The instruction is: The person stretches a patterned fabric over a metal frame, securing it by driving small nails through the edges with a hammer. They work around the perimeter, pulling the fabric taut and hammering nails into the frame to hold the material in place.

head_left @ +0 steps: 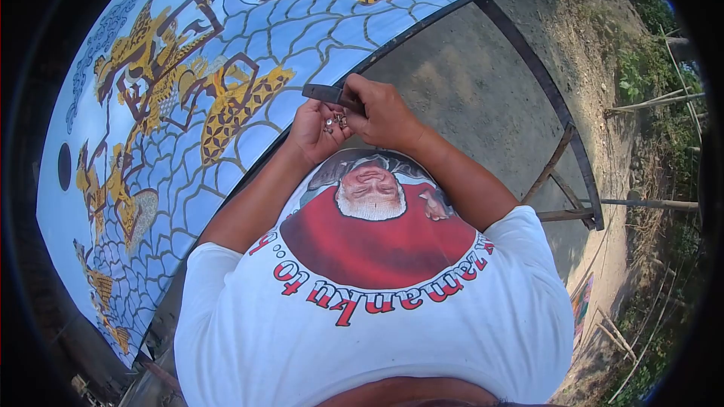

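Observation:
My left hand [315, 134] is cupped palm up close to my chest, with several small, shiny metal pieces [329, 124] lying in it. They are too small to name surely. My right hand [383, 114] is closed around a dark, blocky tool [324, 93], whose blunt end juts out to the left above my left fingers. The right fingertips reach down to the metal pieces, and the two hands touch or nearly touch. Just beyond them slopes a large painted cloth [253, 147] with blue scale shapes and gold-brown figures.
A dark frame edge [422, 26] runs along the cloth's near side. To the right, a dark curved beam [532, 68] meets wooden braces [554, 162]. Bare grey ground [460, 68] lies between them. Farther right are bamboo poles [656, 100] and green plants [633, 68].

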The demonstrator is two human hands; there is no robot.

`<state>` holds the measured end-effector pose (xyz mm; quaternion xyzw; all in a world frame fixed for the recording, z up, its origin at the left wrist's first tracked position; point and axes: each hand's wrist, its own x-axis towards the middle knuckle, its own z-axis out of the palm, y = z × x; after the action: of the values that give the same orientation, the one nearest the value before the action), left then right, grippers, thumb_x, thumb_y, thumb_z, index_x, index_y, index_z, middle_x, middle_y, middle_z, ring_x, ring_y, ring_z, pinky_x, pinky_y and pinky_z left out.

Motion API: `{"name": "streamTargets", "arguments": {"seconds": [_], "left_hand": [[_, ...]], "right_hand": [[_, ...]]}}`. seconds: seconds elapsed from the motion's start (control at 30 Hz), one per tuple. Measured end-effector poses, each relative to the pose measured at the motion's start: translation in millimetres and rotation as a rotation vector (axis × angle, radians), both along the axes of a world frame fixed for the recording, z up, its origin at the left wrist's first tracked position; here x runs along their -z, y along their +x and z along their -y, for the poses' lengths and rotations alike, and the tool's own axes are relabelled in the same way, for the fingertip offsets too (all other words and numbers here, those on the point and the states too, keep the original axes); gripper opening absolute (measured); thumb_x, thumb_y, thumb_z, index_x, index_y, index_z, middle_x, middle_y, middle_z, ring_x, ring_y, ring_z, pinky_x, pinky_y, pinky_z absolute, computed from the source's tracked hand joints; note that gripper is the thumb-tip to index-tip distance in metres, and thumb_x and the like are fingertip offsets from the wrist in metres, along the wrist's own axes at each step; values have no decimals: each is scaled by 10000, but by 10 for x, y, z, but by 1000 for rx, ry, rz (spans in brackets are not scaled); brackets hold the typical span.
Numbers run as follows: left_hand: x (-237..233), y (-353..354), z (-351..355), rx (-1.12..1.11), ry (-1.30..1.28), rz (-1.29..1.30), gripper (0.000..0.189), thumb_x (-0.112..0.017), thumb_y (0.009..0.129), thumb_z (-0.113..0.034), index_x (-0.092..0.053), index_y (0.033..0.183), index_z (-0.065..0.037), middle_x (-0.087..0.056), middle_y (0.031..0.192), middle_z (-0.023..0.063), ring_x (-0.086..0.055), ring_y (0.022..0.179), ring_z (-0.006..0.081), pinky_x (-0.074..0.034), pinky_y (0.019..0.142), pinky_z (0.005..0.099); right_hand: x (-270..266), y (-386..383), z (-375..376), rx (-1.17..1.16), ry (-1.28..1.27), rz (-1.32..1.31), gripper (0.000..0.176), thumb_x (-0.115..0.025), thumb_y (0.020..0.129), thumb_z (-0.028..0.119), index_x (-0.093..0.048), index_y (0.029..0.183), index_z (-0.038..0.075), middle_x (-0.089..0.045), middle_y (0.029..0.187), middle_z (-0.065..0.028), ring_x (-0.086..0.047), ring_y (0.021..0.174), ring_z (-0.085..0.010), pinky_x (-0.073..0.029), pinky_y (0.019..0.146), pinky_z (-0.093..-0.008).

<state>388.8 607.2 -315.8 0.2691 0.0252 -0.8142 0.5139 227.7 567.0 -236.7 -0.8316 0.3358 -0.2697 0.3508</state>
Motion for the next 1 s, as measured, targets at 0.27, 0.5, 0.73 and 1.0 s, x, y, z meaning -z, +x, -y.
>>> {"name": "streamTargets", "arguments": {"seconds": [0.27, 0.5, 0.73, 1.0], "left_hand": [[333, -528, 209, -155, 248, 292, 400, -457, 1054, -399, -621, 952, -49, -491, 648, -15, -457, 547, 109, -414, 508, 269], [295, -1043, 12, -344, 175, 335, 316, -485, 1052, -305, -609, 1139, -28, -496, 637, -11, -457, 564, 108, -392, 508, 279], [96, -1147, -98, -436, 253, 372, 240, -493, 1006, -173, -590, 1157, -12, -440, 630, -14, -396, 520, 93, -356, 477, 260], [234, -1098, -60, -363, 257, 294, 206, -503, 1013, -216, -595, 1054, -35, -379, 579, -40, -344, 469, 75, -293, 426, 247]], "right_hand": [[375, -1013, 1001, -4, 219, 22, 165, -760, 799, 118, -694, 914, 20, -687, 766, -113, -651, 695, -179, -494, 654, -339], [720, -1093, 1848, -35, 251, -63, 147, -760, 793, 145, -734, 902, 50, -705, 784, -137, -674, 725, -245, -503, 690, -368], [893, -540, 2129, -343, -276, -332, 128, -662, 827, 134, -722, 924, 75, -673, 889, -193, -660, 916, -380, -513, 787, -497], [822, -406, 2217, -546, -387, -442, 119, -621, 825, 85, -709, 896, 47, -675, 923, -183, -657, 933, -378, -518, 804, -494]]}}
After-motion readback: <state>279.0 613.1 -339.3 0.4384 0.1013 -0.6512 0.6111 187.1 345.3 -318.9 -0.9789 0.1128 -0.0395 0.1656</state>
